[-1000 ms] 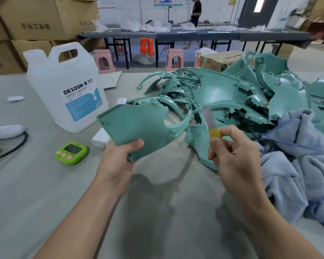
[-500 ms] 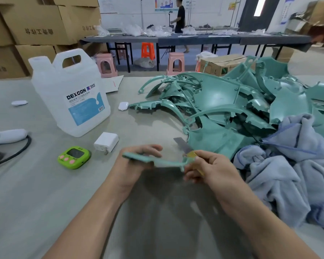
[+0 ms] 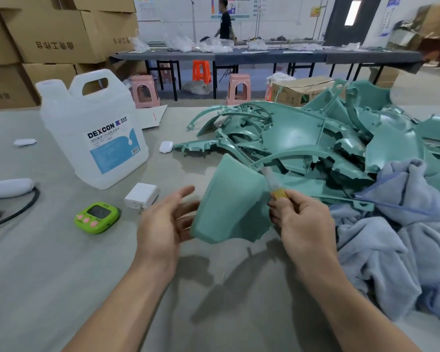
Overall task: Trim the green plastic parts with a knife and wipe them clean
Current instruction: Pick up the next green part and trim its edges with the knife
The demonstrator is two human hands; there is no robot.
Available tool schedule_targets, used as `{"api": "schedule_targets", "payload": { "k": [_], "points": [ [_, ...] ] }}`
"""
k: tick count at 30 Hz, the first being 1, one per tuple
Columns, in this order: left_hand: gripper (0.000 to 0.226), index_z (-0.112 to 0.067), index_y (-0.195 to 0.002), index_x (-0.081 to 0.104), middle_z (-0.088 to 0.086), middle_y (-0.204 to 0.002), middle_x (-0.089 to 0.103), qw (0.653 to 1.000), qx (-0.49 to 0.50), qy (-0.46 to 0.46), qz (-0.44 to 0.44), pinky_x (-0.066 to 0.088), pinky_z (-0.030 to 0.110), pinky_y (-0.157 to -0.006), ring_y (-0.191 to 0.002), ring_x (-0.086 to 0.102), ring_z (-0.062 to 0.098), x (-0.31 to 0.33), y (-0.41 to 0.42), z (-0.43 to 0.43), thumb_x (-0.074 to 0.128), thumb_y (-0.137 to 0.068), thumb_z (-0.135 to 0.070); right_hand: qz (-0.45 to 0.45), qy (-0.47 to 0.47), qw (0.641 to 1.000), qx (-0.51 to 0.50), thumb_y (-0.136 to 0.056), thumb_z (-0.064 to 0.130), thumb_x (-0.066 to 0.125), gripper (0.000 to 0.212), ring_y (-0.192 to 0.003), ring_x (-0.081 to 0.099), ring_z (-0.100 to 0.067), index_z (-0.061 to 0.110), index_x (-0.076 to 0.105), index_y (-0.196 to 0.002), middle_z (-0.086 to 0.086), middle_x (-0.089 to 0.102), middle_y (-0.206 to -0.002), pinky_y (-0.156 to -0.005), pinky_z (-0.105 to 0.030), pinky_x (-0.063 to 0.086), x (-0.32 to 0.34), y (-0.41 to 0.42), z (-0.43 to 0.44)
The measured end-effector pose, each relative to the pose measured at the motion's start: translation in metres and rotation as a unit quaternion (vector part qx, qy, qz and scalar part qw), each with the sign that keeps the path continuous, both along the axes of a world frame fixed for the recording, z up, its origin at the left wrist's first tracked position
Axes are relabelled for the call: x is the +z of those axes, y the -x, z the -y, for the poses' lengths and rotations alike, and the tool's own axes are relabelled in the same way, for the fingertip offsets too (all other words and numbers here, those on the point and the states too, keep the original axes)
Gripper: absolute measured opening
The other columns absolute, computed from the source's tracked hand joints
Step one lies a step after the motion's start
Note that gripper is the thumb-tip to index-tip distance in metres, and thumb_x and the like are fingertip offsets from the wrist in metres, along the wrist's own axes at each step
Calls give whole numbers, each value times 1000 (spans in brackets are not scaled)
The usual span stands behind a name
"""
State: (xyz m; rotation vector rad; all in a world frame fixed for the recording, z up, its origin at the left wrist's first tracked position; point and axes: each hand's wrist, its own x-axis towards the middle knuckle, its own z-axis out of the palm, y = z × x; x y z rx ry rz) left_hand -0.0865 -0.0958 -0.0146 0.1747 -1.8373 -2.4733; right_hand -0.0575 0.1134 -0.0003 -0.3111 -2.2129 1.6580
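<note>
A curved green plastic part (image 3: 229, 207) stands upright just above the table between my hands. My left hand (image 3: 165, 224) is spread, thumb off the part, and its fingertips touch the part's lower left edge. My right hand (image 3: 302, 222) is closed on a knife (image 3: 277, 191) with a yellow handle. The blurred blade points up along the part's upper right edge. The lower fingers of that hand press the part's right edge. A large pile of green plastic parts (image 3: 315, 141) lies behind. A grey-blue cloth (image 3: 401, 224) is heaped at the right.
A white DEXCON jug (image 3: 94, 130) stands at the left, with a green timer (image 3: 97, 217), a white charger (image 3: 141, 195) and a white earbud case (image 3: 166, 146) near it. A black cable (image 3: 15, 212) runs at the far left. Cardboard boxes, stools and a long table are behind; a person walks there.
The part went from flat and edge-on between my hands to upright with its broad face toward me. My left hand loosened its grip and spread. The knife stayed in my right hand.
</note>
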Motion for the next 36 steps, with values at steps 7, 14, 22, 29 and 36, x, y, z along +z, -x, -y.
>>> {"api": "schedule_targets", "payload": {
  "k": [7,14,22,29,36],
  "points": [
    [16,-28,-99,74,-10,-91,78,962,-11,267,-56,60,39,-75,-87,74,17,-5,2,-10,77,-83,-28,-28,-70,993,89,-100,20,63,29,-83,73,-9,45,74,-91,14,76,-84,-84,-47,60,-7,1,3],
    [7,-14,-98,74,1,-85,79,992,49,107,46,56,30,-55,-72,75,20,-3,10,1,70,-92,-14,-62,-125,985,104,-98,19,67,22,-66,67,-12,34,76,-85,10,73,-72,-68,-34,57,-8,-7,-13],
    [12,-11,-103,73,8,-92,79,996,25,42,72,55,29,-53,-76,75,25,4,3,0,67,-93,-10,-44,-179,972,144,-97,20,68,17,-67,66,-19,24,75,-81,11,71,-70,-66,-35,51,-7,-16,-16],
    [9,-9,-98,73,9,-84,78,994,13,9,106,49,23,-42,-60,73,20,9,2,3,65,-95,-10,-38,-224,941,251,-98,22,67,16,-60,61,-9,25,74,-83,10,70,-69,-59,-27,50,-9,-18,-17],
    [10,-5,-99,72,10,-85,78,994,-28,-1,109,50,23,-42,-60,73,19,9,2,3,64,-95,-10,-72,-172,963,192,-95,18,69,20,-59,60,-11,27,74,-78,6,69,-65,-60,-33,50,-7,-13,-21]
  ]
}}
